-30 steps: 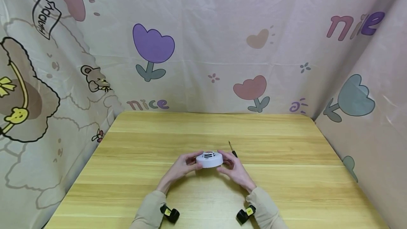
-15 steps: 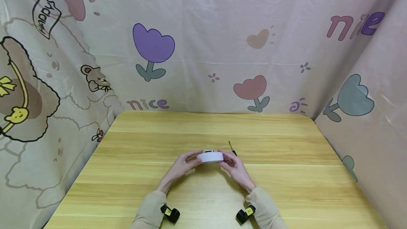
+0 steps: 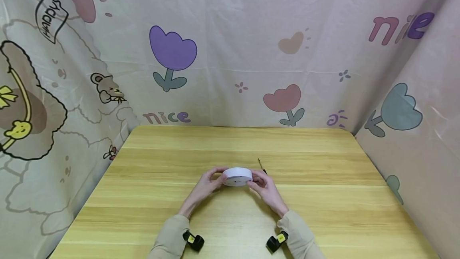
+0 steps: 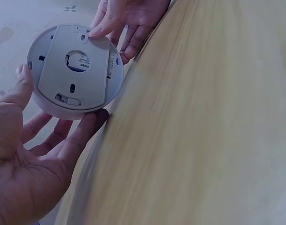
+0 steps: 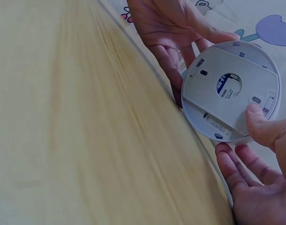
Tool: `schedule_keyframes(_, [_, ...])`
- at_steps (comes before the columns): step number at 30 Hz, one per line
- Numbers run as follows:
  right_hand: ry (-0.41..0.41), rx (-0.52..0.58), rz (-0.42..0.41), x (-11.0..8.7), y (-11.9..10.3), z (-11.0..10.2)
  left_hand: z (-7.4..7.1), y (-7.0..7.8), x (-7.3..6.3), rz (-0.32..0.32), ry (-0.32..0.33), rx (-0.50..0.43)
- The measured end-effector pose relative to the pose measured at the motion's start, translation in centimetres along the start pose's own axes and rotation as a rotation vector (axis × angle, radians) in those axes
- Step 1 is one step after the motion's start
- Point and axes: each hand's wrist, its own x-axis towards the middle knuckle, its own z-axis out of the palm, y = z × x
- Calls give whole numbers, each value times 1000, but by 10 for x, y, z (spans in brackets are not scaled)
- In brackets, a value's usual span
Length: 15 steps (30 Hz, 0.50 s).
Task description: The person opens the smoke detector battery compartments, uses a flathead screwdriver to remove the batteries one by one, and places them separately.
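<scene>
Off the table's left edge a printed cloth (image 3: 72, 91) with a bear and a purple tulip hangs as a backdrop and wraps round the back and right; the wooden table (image 3: 323, 195) fills the foreground. Nearer the front edge than the back, about midway between left and right, the left hand (image 3: 205, 187) grips the left rim of a round white detector (image 3: 237, 176), thumb on the upper edge and fingers curled beneath, so the disc is carried clear of the tabletop rather than resting on it; the left wrist view shows its flat grey back plate (image 4: 72, 70) tipped toward the person, presumably so the underside can be looked over. The right hand (image 3: 264, 189) clamps the opposite rim, thumb pressed on the back plate near its edge and fingers cupped below; the two hands stand apart with only the detector between them, sharing its weight. Just beyond the right hand a thin dark screwdriver (image 3: 261, 164) lies on the table, pointing toward the back edge, close enough to be reached.
</scene>
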Motion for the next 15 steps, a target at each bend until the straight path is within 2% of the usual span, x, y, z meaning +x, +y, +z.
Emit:
schedule_keyframes(4, [-2,-6,-1,0,2,-1,2,1,1,-8,23,-8])
schedule_keyframes(9, [34,-28,-1,0,2,0,3,2,0,-4,38,-16])
schedule_keyframes(15, [57,-5,-39,0,2,3,4,1,0,39,70,12])
